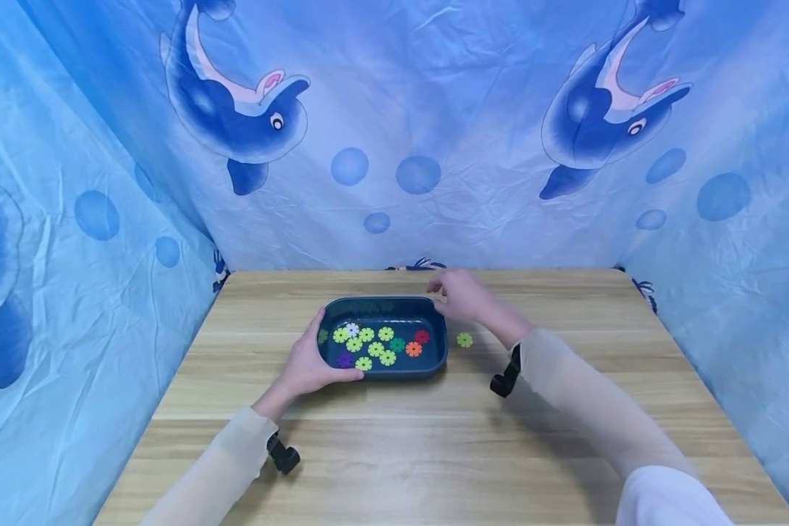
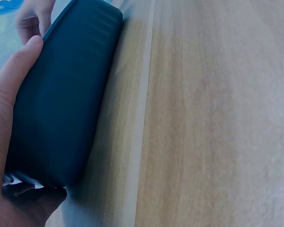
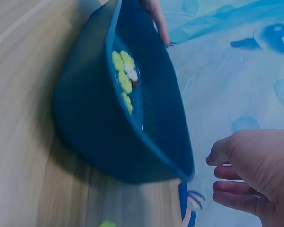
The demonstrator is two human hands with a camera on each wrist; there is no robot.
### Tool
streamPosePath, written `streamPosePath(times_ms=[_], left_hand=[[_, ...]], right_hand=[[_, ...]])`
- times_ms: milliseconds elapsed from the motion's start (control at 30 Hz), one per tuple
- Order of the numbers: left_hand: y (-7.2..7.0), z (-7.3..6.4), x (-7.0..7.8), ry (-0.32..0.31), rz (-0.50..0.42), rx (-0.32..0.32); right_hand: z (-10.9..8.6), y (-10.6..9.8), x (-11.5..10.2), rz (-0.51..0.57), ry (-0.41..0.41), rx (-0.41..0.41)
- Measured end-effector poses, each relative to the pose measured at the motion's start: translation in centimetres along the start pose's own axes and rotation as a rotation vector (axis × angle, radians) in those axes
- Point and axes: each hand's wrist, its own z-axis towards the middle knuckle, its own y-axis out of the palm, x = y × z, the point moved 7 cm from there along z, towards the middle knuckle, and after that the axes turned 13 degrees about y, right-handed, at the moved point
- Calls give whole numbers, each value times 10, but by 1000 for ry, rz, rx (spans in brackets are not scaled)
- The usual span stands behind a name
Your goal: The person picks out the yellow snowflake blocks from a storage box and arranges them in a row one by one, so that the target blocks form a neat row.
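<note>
A dark blue plastic basin (image 1: 401,375) holds several flower-shaped plastic discs (image 1: 376,349), mostly yellow-green, with white, purple, green, red and orange ones among them. My left hand (image 1: 307,365) grips the basin's left end, its thumb along the front rim; the left wrist view shows fingers by the basin's underside. Beyond the basin's right far corner is my right hand (image 1: 463,296), fingers loosely bent. In the right wrist view this right hand (image 3: 248,175) holds nothing, and a gap shows between it and the basin's rim. One yellow-green disc (image 1: 464,340) lies on the table, right of the basin.
The wooden table (image 1: 394,453) runs back to a blue curtain (image 1: 473,219) printed with dolphins and bubbles. More of this curtain hangs along the left and right sides. A black camera mount (image 1: 505,376) is strapped to the right wrist, another mount (image 1: 284,454) to the left.
</note>
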Motion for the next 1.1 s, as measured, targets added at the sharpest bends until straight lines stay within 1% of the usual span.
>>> streamPosePath(times_ms=[133,267,467,533,600,833,933,1100], left_hand=[[0,-1,0,3,-8,7],[0,-2,0,0,-6,-1],[-1,-1,3,15,-37,5],[-2,-1,4,18,-45,9],[-3,-1,4,18,-46,9],[-3,-6,1,3,-30,-1],[-3,-7,0,1,-23,-2],[-2,-4,1,13,-22,2]], right_hand=[[9,4,-20,4,-53,-25],[16,12,-38,10,-107,-45],[20,27,-58,36,-145,-74],[20,32,-64,29,-160,-81],[21,39,-68,19,-168,-89],[20,61,-79,45,-181,-155],[21,69,-81,26,-182,-168],[23,76,-83,-26,-173,-198]])
